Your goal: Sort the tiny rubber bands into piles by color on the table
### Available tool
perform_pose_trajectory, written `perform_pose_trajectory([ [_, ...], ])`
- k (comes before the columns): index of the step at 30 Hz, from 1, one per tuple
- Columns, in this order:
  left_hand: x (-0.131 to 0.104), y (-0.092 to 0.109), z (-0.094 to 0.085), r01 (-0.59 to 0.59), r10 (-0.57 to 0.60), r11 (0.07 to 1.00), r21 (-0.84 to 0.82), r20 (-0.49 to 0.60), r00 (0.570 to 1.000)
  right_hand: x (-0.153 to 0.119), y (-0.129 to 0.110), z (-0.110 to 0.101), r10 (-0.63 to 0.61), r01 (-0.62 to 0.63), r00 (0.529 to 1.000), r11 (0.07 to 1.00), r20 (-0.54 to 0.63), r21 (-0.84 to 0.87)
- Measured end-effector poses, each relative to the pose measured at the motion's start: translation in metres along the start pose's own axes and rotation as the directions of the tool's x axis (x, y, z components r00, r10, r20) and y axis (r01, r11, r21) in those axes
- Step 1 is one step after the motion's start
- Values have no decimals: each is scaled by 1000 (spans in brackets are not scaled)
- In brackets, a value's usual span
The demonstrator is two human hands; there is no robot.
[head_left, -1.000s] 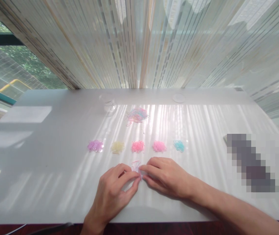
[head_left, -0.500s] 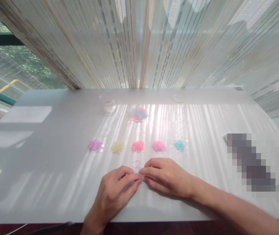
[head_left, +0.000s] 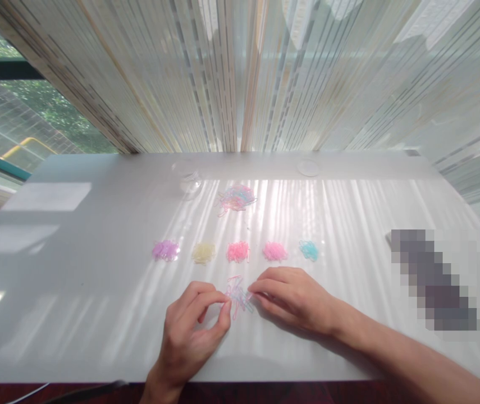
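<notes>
The left hand (head_left: 193, 317) has drawn back toward the left of the frame since the earlier frame, and the right hand (head_left: 292, 294) has shifted slightly right, so more of the small mixed pile (head_left: 238, 297) shows between them. I locate this pile at lower centre: thin, loop-like pieces in pink, lilac and pale blue, loosely spread on the white table (head_left: 83, 247).

Finger status, left: thumb and index tips come together at the pile's left edge, forming a ring. I cannot tell whether a piece is pinched. Finger status, right: the fingers are bent and bunched, tips at the pile's right edge; I cannot confirm a grasp. I judge that working from opposite edges leaves the middle visible and keeps the loose pieces confined.

Directly above, five piles form a row, left to right: purple (head_left: 165, 250), yellow (head_left: 203, 252), coral (head_left: 238, 251), pink (head_left: 274, 251) and teal (head_left: 309, 250). The gaps presumably prevent colours mixing, within easy reach.

Further up, at centre, lies the larger mixed pile (head_left: 238, 198). A clear container (head_left: 189, 182) stands upper left of it and a clear disc (head_left: 308, 167) upper right, probably set back to free working space. At right I register a pixelated object (head_left: 433, 280), well apart.
</notes>
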State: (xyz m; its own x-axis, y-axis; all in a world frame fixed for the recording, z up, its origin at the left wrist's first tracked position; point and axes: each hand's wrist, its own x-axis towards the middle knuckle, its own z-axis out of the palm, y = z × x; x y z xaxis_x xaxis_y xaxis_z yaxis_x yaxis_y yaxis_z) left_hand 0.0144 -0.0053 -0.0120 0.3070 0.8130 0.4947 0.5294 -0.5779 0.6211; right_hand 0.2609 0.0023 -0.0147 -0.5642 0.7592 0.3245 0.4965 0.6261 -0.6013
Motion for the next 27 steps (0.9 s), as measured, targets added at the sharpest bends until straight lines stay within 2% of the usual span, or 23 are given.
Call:
perform_pose_trajectory([
  [3,0,-1,1,1,-2,999,34,24,1000,1,1,-3,10,-10,999,1000,-42,15],
  [9,4,0,5,-56,44,995,79,147,988,2,0,-4,106,-100,992,992,-74,77],
  [14,4,3,7,-57,51,997,52,105,993,1,-5,0,154,-147,988,978,-34,149],
  [20,4,8,10,-87,84,996,27,103,991,1,-7,1,72,-65,996,991,-57,114],
  [27,2,3,9,-55,60,997,-62,96,994,1,-9,-3,60,-53,995,995,-83,84],
])
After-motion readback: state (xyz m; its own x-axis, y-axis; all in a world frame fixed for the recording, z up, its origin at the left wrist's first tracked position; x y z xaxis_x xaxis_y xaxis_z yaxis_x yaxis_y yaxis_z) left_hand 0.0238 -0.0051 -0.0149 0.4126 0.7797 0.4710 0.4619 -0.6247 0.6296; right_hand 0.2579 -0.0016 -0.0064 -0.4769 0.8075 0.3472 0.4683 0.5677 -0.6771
